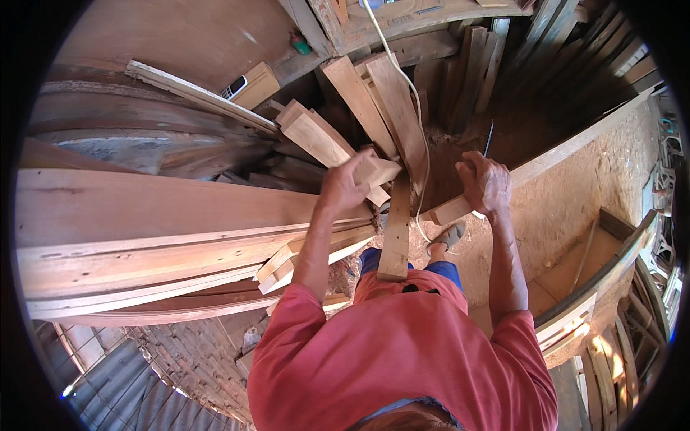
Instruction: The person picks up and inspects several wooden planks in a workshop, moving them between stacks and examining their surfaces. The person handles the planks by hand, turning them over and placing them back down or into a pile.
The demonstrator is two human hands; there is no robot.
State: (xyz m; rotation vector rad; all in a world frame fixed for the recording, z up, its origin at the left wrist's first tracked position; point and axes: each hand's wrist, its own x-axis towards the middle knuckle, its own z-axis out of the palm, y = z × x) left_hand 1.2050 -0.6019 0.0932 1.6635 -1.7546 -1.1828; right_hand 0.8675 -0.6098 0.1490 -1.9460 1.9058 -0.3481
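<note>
My left hand (343, 185) is closed around the end of a pale wooden block (376, 171), fingers over its top. My right hand (486, 184) is closed above the near end of a long board (528, 169). A thin blue pen-like stick (489, 136) rises from it; its kind is too small to make out. Between my hands, a narrow wooden plank (395, 230) runs from my lap toward the upright boards. Beside the left hand lies a thick squared timber (314, 133).
Long stacked planks (158, 215) fill the left side. Several boards (394, 108) lean ahead, crossed by a white cable (420, 115). A mobile phone (234, 87) rests on a wood block at the upper left. A wooden frame (611, 276) stands at the right.
</note>
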